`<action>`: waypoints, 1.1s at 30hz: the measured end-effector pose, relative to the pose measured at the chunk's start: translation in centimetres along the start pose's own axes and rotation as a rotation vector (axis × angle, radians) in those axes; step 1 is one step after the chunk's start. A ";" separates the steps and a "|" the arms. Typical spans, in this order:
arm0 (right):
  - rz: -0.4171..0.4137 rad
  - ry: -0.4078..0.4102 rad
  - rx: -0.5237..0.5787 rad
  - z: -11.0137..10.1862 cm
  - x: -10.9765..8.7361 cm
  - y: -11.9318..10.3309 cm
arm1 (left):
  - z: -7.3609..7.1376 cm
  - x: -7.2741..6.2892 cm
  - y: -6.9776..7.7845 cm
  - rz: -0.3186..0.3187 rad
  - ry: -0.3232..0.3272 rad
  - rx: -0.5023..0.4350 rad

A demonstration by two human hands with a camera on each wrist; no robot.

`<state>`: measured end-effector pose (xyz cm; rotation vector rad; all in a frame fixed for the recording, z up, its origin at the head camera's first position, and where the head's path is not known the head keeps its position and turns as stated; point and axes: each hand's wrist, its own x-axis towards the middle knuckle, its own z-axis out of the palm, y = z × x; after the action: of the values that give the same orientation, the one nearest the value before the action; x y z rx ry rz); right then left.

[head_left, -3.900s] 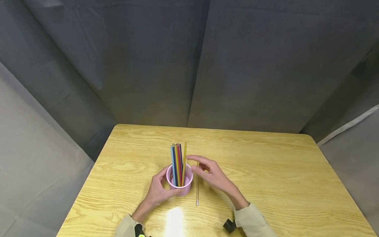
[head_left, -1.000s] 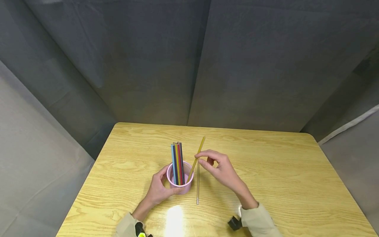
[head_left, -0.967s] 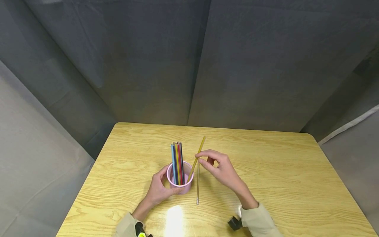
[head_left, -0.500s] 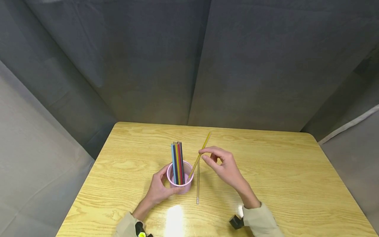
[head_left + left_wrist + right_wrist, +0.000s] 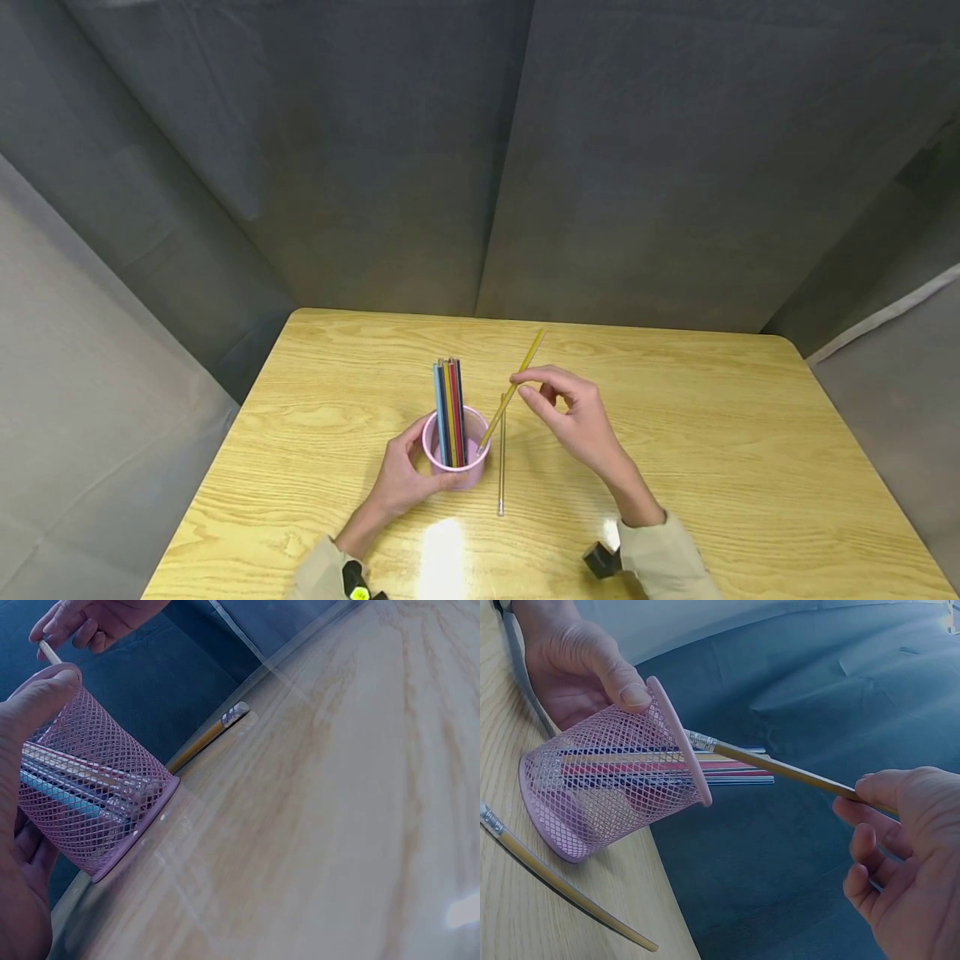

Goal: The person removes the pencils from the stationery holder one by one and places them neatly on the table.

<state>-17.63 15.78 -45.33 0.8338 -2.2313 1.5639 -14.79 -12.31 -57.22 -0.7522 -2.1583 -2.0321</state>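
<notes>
My left hand [image 5: 401, 479] holds a pink mesh pencil cup [image 5: 470, 481] from the left, its thumb along the near side by the rim. Several pencils [image 5: 450, 400], blue, dark, yellow and red, stand bunched in the cup, leaning slightly left. Between thumb and fingertips, my right hand [image 5: 577, 412] pinches a yellow pencil [image 5: 802, 777], tilted up to the right. That pencil's eraser end is at the cup's mouth, close to the rim in the right wrist view. Another yellow pencil [image 5: 502, 467] lies on the table just right of the cup, eraser end toward me.
A wood-grain table [image 5: 675, 433] spreads out on both sides of the cup. Dark grey cloth [image 5: 637, 167] hangs behind its far edge, with lighter cloth at the left and right. A bright glare spot lies near the front.
My right hand has taken the yellow pencil that stood in the cup and drawn it up and to the right, tilting it. My left hand and the cup stay almost still.
</notes>
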 end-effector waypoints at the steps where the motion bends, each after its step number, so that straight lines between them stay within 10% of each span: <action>1: -0.002 0.002 0.004 0.0 0.0 0.0 | 0.0 0.0 0.0 -0.001 -0.002 -0.001; 18: -0.016 0.027 0.043 -0.8 0.1 0.3 | 0.0 -0.1 -0.1 0.011 0.014 -0.015; 33: 0.149 -0.130 -0.061 -1.0 -0.2 1.9 | 0.1 0.0 0.1 -0.008 0.012 -0.025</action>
<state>-18.77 17.24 -46.51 0.7888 -2.4722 1.5360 -14.72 -12.25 -57.09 -0.7332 -2.1368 -2.0663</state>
